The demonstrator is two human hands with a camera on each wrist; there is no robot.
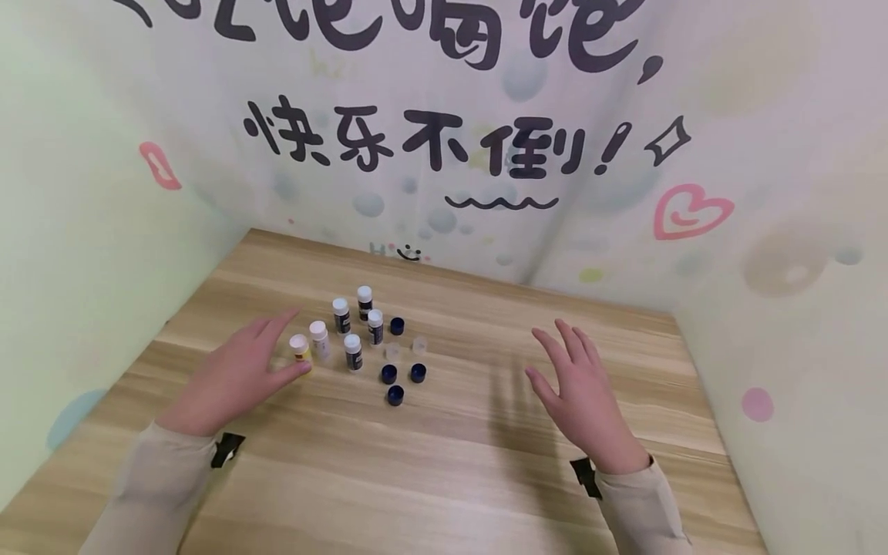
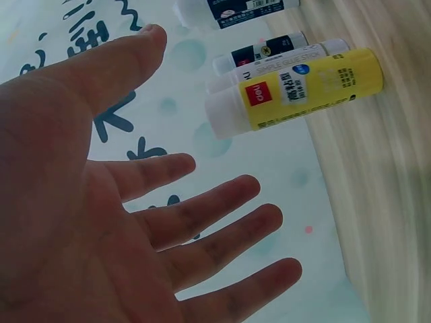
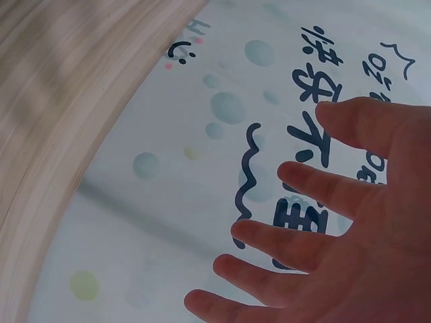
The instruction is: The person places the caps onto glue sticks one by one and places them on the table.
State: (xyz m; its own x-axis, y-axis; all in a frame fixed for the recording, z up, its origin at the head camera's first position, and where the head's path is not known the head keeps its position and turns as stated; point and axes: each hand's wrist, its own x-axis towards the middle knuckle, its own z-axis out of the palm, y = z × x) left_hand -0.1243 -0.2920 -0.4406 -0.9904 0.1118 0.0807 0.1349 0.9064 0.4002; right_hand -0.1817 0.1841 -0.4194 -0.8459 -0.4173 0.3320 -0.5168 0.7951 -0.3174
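My left hand (image 1: 232, 378) hovers beside the upright glue sticks, its fingers spread and holding nothing. Nearest to it stands a yellow glue stick (image 2: 316, 87) with a white top; in the head view the thumb tip partly overlaps it. A white glue stick (image 1: 320, 340) is just behind, and several dark blue glue sticks (image 1: 354, 353) with white tops stand to the right. Loose dark blue caps (image 1: 395, 395) and two clear caps (image 1: 392, 352) lie beside them. Over the right part of the table, my right hand (image 1: 579, 393) is raised with spread fingers, apart from everything.
The wooden table (image 1: 444, 462) meets a printed cloth backdrop (image 1: 430, 177) along its far edge. Pale cloth walls (image 1: 770, 324) close in the left and right sides. A shadow falls on the tabletop left of my right hand.
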